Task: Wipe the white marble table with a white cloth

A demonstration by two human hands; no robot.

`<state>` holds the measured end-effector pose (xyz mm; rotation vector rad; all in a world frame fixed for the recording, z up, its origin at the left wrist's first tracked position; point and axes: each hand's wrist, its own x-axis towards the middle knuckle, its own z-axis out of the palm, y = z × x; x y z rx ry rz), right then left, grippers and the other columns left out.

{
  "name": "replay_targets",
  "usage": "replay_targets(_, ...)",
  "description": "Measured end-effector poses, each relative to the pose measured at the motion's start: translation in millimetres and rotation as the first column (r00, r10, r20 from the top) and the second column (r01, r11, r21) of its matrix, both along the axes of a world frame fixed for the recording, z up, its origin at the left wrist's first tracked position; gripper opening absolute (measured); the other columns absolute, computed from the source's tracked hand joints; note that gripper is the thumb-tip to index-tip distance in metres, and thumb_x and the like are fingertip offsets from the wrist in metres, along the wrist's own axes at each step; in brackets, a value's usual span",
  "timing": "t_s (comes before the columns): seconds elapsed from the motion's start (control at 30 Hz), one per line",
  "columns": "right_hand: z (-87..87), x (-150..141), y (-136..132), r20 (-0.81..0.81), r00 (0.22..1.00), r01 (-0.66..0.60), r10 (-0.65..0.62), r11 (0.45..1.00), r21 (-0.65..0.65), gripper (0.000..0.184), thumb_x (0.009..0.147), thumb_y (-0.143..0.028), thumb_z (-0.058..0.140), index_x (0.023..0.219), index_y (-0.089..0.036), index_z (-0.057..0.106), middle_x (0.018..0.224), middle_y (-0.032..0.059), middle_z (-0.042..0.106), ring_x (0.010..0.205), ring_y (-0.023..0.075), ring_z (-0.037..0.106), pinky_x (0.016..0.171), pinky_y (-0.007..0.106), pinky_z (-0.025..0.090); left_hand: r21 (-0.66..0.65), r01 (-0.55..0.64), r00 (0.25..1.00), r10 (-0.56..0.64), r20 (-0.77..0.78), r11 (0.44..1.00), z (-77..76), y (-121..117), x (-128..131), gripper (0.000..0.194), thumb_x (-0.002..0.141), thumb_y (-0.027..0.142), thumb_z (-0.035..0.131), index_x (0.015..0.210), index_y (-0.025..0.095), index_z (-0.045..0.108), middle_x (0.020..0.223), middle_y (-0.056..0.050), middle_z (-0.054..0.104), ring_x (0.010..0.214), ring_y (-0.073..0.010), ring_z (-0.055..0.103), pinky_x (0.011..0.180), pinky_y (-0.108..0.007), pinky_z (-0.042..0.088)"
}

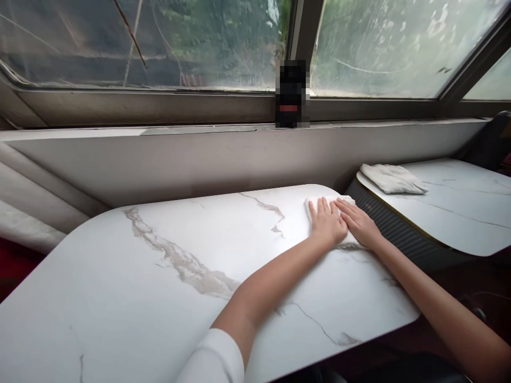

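A folded white cloth (348, 238) lies on the right part of a white marble-patterned table (159, 308), near its far rounded corner. Flat on the cloth rests my left hand (328, 222), its fingers stretched forward and slightly spread. Beside it, my right hand (361, 224) also presses on the cloth, fingers extended toward the left hand and almost touching it. Both hands cover much of the cloth, so only its edges show.
A second marble-patterned table (459, 207) stands at the right, across a gap, with another white cloth (393, 178) on it. Behind the tables runs a wall with a ledge (223, 129) below windows. A dark pixelated object (293, 96) stands on the ledge.
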<state>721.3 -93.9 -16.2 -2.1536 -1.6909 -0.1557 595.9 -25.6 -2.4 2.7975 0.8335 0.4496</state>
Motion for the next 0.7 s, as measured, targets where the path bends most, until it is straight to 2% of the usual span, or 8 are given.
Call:
replay_targets(0.2,-4.1,-36.3,-81.2,0.054,0.996,0.063,-0.065,0.998,0.030,0.050,0.094,-0.036,0.021,0.136,-0.019,0.043,0.141,0.0071,0.044,0.131,0.0212,0.037,0.108,0.047,0.030,-0.004,0.153,0.988,-0.153,-0.033,0.988,6.7,-61.3,-34.7,0.058,0.094,0.034,0.023,0.141,0.001,0.029,0.146,-0.020,0.029,0.137,-0.0300,0.020,0.110,-0.054,0.010)
replay_targets(0.3,-4.6,-62.9,-110.9,0.077,0.996,0.042,-0.046,0.998,0.049,0.049,0.095,-0.035,0.021,0.139,-0.022,0.038,0.142,0.0055,0.042,0.131,0.0228,0.037,0.107,0.049,0.031,0.008,0.209,0.974,-0.207,-0.095,0.978,13.4,-85.0,-59.1,0.058,0.094,0.034,0.023,0.140,-0.001,0.030,0.145,-0.022,0.030,0.136,-0.0330,0.021,0.109,-0.056,0.013)
replay_targets(0.37,-4.4,-82.9,-124.9,0.085,0.996,0.020,-0.024,0.999,0.051,0.049,0.095,-0.034,0.021,0.141,-0.024,0.034,0.143,0.0038,0.041,0.131,0.0231,0.036,0.107,0.050,0.032,0.048,0.249,0.960,-0.240,-0.146,0.967,18.1,-96.1,-77.2,0.059,0.093,0.033,0.026,0.139,-0.003,0.032,0.143,-0.022,0.034,0.135,-0.0345,0.023,0.110,-0.053,0.014)
replay_targets(0.47,-4.3,-111.3,-137.7,0.094,0.996,0.009,-0.013,0.999,0.042,0.049,0.095,-0.032,0.021,0.144,-0.027,0.028,0.145,0.0011,0.037,0.132,0.0235,0.034,0.108,0.049,0.032,0.124,0.308,0.942,-0.284,-0.180,0.943,23.1,-104.3,-104.5,0.058,0.091,0.032,0.030,0.136,-0.005,0.038,0.140,-0.022,0.040,0.133,-0.0356,0.028,0.111,-0.048,0.016)
replay_targets(0.53,-4.5,-125.5,-141.1,0.094,0.996,-0.007,0.004,1.000,0.030,0.050,0.095,-0.032,0.021,0.145,-0.029,0.024,0.146,0.0001,0.036,0.133,0.0239,0.034,0.107,0.050,0.032,0.145,0.332,0.936,-0.305,-0.177,0.932,23.8,-104.1,-120.2,0.057,0.090,0.032,0.031,0.134,-0.004,0.040,0.138,-0.021,0.042,0.132,-0.0360,0.030,0.111,-0.049,0.017)
replay_targets(0.7,-4.8,-136.2,-126.8,0.072,0.997,-0.025,0.026,1.000,-0.013,0.050,0.095,-0.033,0.022,0.145,-0.030,0.022,0.146,0.0000,0.035,0.134,0.0231,0.031,0.107,0.052,0.032,0.072,0.335,0.938,-0.325,-0.121,0.939,16.6,-87.7,-138.4,0.060,0.091,0.036,0.028,0.137,-0.001,0.036,0.143,-0.022,0.034,0.135,-0.0345,0.023,0.110,-0.052,0.013)
